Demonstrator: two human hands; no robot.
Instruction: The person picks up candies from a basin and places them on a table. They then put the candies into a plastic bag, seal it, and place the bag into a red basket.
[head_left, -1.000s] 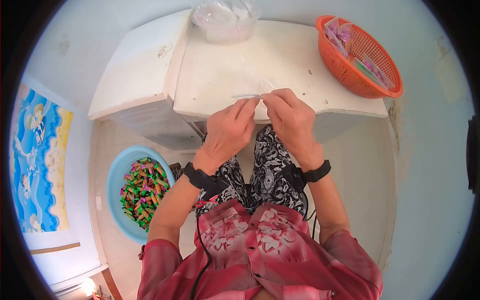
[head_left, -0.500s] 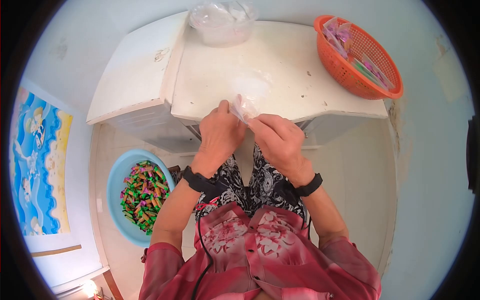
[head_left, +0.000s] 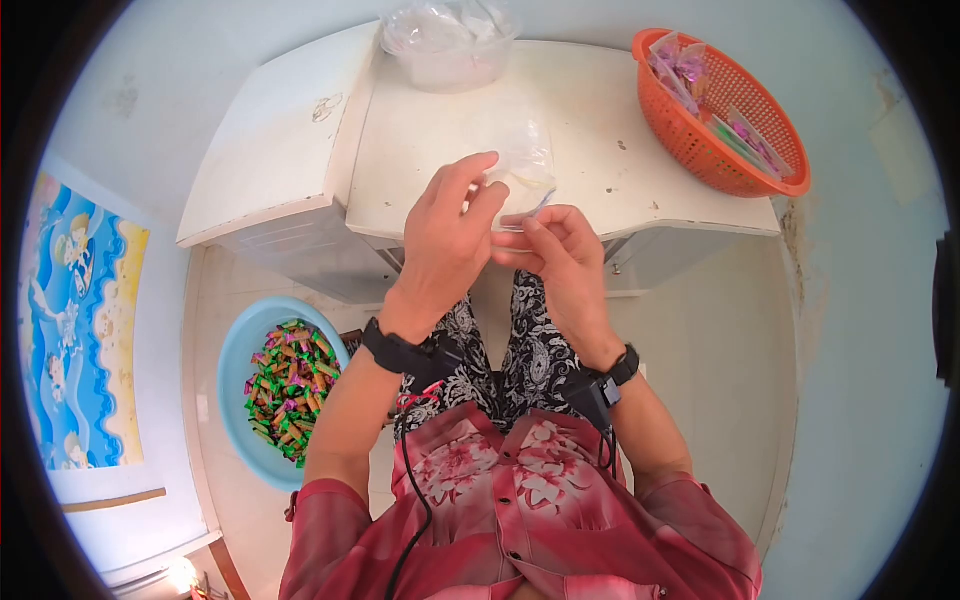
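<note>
Desktop point(head_left: 590, 110) is lying below. Right hand point(head_left: 572, 252) is pinching a clear bag point(head_left: 527, 152), ideally gently; left hand point(head_left: 443, 240) is hovering spread.

Glossy clear plastic bag point(head_left: 529, 152), smooth plastic basin point(head_left: 233, 385)

The left forearm point(head_left: 350, 425) and right forearm point(head_left: 650, 430) were extended forward and angled inward. The left hand point(head_left: 452, 232) was raised, its thumb and forefinger parted. The right hand point(head_left: 562, 262) was positioned beside it, thumb bent toward the fingers.
</note>
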